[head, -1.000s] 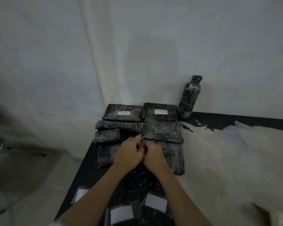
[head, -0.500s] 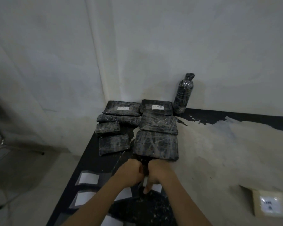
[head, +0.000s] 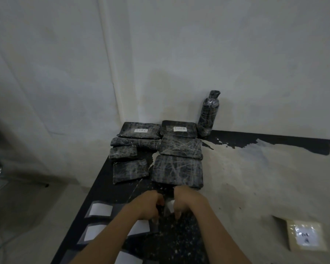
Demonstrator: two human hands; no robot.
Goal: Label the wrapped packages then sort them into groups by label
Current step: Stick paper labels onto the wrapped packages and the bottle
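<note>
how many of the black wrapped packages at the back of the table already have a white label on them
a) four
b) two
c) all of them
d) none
b: only the two flat packages nearest the wall carry white labels, the left package and the right package; the other flat packages in front of them and the wrapped bottle show no label.

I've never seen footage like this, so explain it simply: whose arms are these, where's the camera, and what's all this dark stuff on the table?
The camera is worn on a person's head, looking down at their own bare arms. The left hand and right hand are pinching something small and white between them, likely a label. On the black table lie flat packages wrapped in dark film; two at the back carry labels, TIMC and TIMB. A wrapped bottle stands by the wall. Blank label sheets lie nearby.
</note>
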